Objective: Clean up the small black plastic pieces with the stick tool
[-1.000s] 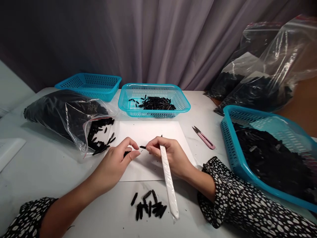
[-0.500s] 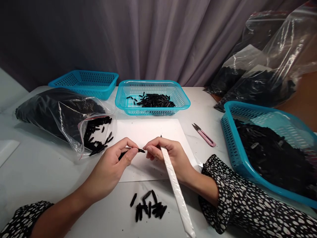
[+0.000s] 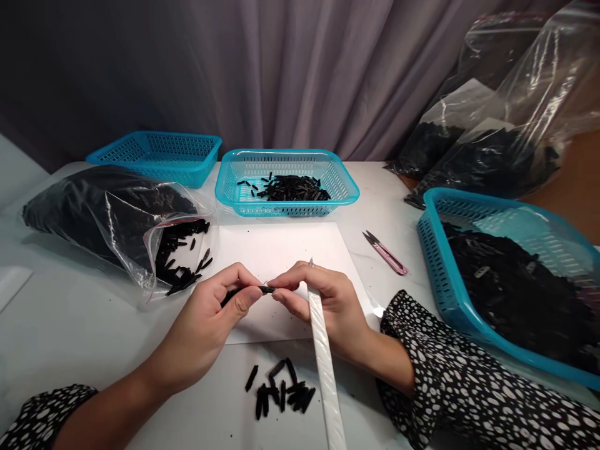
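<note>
Over the white sheet (image 3: 285, 250), my left hand (image 3: 213, 325) is closed, pinching a small black strip (image 3: 267, 289) between thumb and forefinger. My right hand (image 3: 328, 306) holds a long, white-wrapped tool (image 3: 325, 369) with a narrow pointed tip, tucked across its fingers. Its thumb and forefinger also pinch the right end of the black strip. A thin thread-like bit sticks up from the strip between the fingertips. Nearer to me, a small pile of black strips (image 3: 282, 397) lies on the table.
An open plastic bag (image 3: 117, 209) spills black pieces at left. Behind it stands a blue basket (image 3: 206, 164). A light-blue basket (image 3: 288, 209) holds black strips. Pink thread snips (image 3: 387, 253) lie right of the sheet. A larger basket (image 3: 434, 256) of black pieces and clear bags (image 3: 487, 156) stand right.
My right fingertips have moved left onto the strip's end; before, there was a small gap. The white tool has swung more upright.
</note>
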Demonstrator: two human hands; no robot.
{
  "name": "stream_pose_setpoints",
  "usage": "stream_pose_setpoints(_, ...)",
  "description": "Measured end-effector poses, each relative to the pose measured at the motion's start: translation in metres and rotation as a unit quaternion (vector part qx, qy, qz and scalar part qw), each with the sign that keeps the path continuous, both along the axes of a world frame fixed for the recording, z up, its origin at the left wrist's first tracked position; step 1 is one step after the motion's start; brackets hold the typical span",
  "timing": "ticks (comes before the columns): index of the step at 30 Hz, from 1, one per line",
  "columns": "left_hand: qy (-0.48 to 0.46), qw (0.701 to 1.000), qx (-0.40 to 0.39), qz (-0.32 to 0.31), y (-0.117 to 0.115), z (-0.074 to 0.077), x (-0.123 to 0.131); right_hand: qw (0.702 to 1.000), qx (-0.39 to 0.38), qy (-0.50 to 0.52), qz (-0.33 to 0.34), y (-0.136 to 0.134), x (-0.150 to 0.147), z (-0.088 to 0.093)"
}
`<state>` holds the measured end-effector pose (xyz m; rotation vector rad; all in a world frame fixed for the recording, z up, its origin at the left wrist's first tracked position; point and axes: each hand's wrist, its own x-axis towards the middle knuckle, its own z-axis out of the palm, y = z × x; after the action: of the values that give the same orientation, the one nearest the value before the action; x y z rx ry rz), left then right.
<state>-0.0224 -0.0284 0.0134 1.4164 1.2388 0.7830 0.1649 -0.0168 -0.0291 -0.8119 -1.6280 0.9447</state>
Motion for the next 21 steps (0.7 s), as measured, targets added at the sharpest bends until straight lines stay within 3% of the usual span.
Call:
stream_pose_setpoints(10,-0.101,0.993,-0.062,-0.032,-0.0033,-0.0047,-0.0052,1.0,0.02,-0.013,-0.005,-0.002,0.002,0.0045)
stream_pose_setpoints(21,-0.062,0.997,-0.029,-0.037,0.0003,-0.0038,-0.0058,0.998,0.064,0.004,-0.005,-0.0017,0.0033,0.0066)
